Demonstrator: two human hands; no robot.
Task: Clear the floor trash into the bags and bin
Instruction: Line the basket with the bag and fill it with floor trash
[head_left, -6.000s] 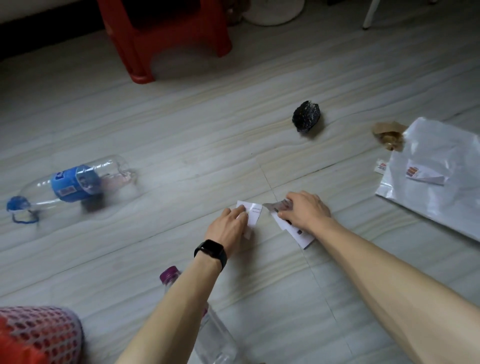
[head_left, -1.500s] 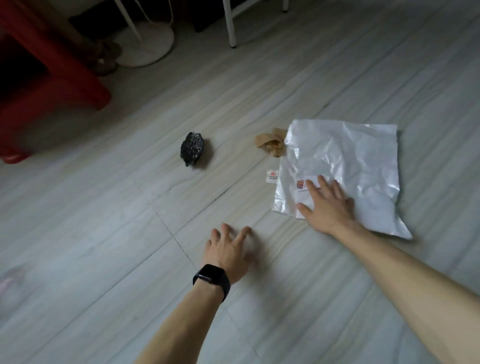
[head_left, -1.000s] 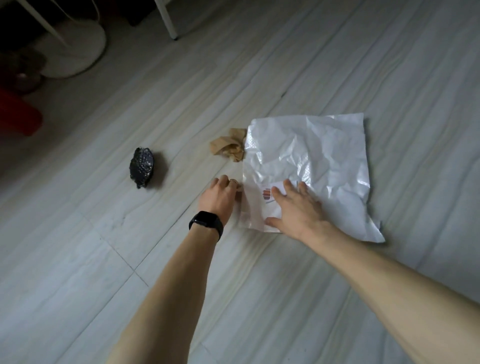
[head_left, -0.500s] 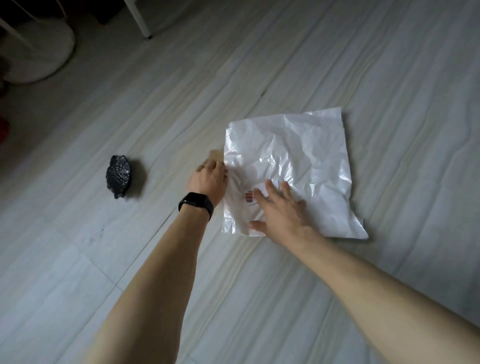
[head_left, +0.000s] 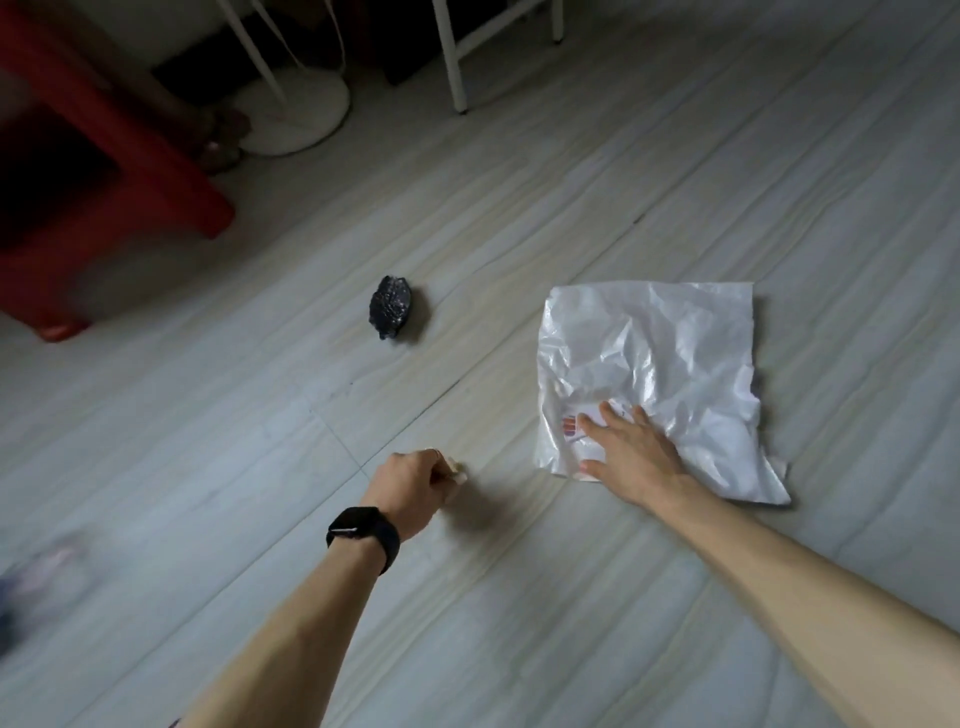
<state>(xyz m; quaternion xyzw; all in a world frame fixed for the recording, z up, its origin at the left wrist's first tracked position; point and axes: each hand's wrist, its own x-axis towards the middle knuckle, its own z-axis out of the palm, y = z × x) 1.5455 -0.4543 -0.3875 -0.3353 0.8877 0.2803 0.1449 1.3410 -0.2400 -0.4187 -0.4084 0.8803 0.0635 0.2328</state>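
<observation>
Brown paper scrap (head_left: 455, 471), seen half a second ago on the floor (head_left: 519, 597) against the left edge of the white plastic bag (head_left: 654, 343), is no longer lying there. That spot is now bare, and the left hand (head_left: 410, 486) has been drawn back from the bag edge and is now well apart from it. The left hand is closed into a fist with only a pale tan sliver showing at the finger side. That sliver is judged to be the scrap, but how much is held cannot be told. The right hand (head_left: 631, 452) has been kept where it was. Its fingers are straight and spread, pressed flat on the bag's near-left corner, and nothing is gripped. A red-printed slip (head_left: 571, 427) is seen at the fingertips. Whether it lies on the bag or inside it cannot be told. The bag itself is flat and crumpled, and its mouth is not visibly opened. The black crumpled lump (head_left: 392, 314) is untouched on the floor, well left of the bag. The red stool (head_left: 104, 171) and fan base (head_left: 296, 114) are far back. Pickup of the scrap is judged done but bagging is not. The bag mouth would need lifting by the right hand before the scrap can be put in. The black lump is left to collect.
</observation>
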